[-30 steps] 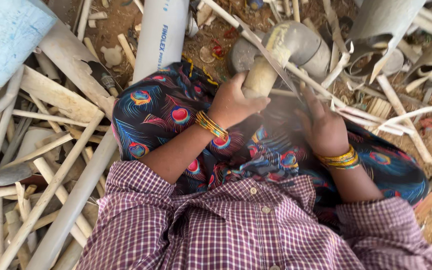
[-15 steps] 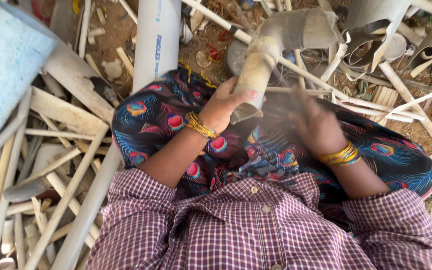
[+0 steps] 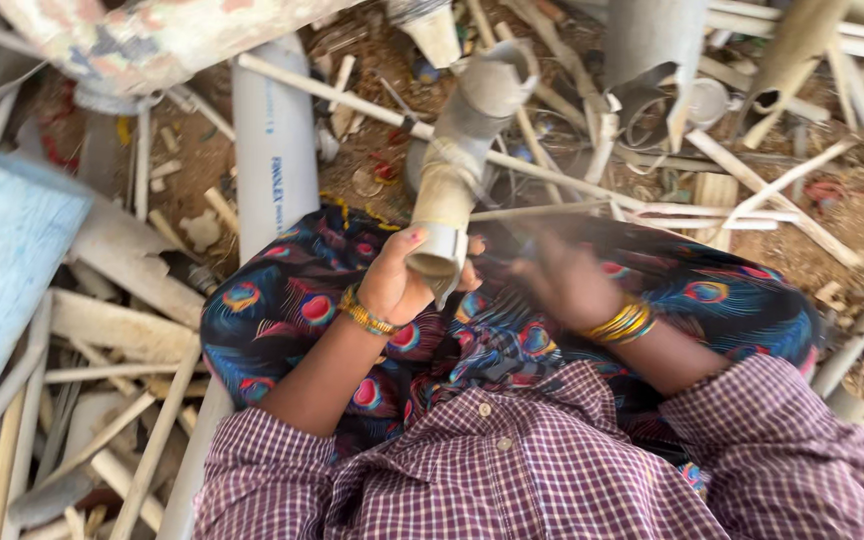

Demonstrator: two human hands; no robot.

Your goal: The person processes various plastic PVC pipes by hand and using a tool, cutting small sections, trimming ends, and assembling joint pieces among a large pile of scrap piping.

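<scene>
My left hand (image 3: 392,285) grips the lower end of a short, dirty grey pipe piece (image 3: 457,170) and holds it up, tilted away from me, over my lap. The pipe's far end flares into a wider socket (image 3: 497,85). My right hand (image 3: 562,285) is blurred with motion just to the right of the pipe's lower end, fingers curled. A thin pale strip (image 3: 552,211) runs sideways just above that hand; whether the hand holds it is unclear. Both wrists carry gold bangles. A dark cloth with a peacock-feather print (image 3: 282,310) covers my lap.
A long white pipe (image 3: 272,150) lies on the ground to my left. A wide pale blue pipe (image 3: 2,280) is at far left. Cut grey pipes (image 3: 652,50), split plastic strips (image 3: 772,210) and scraps lie all around on brown dirt.
My left hand has raised the pipe piece and tipped it steeper, its lower end nearer me. My right hand has moved left and down toward that end. The view has shifted slightly.
</scene>
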